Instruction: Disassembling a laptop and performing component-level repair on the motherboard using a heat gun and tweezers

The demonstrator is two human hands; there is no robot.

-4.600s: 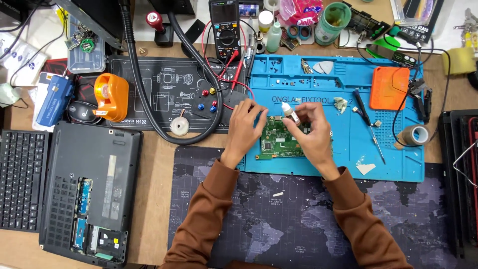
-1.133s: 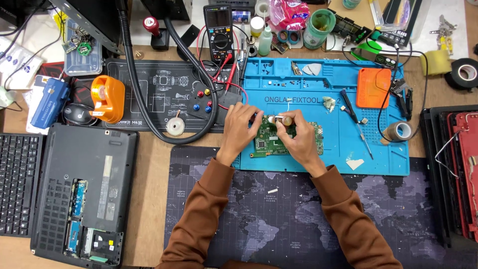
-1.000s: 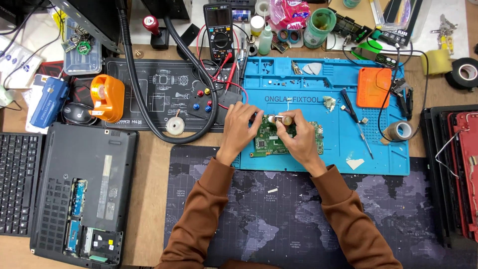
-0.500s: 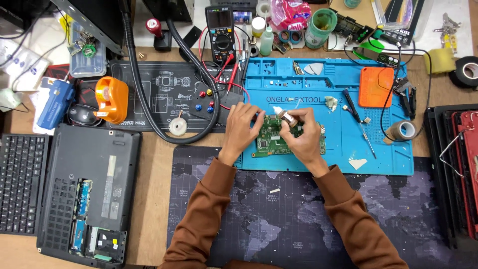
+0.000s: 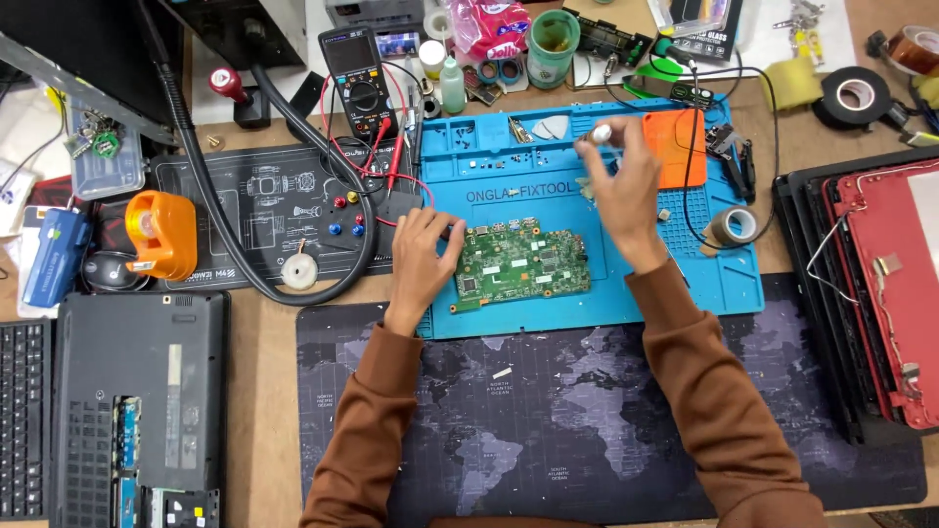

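Pinching a small white-tipped tool (image 5: pixel 600 133), the right hand (image 5: pixel 623 191) has lifted off the green circuit board (image 5: pixel 521 265); the left hand (image 5: pixel 423 256), fingers spread, steadies its edge.

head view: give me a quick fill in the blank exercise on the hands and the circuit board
1. The circuit board lies on a ____ work mat.
2. The ____ hand rests at the board's edge.
3. The right hand is raised, pinching a small ____ item.

Missing words: blue; left; white
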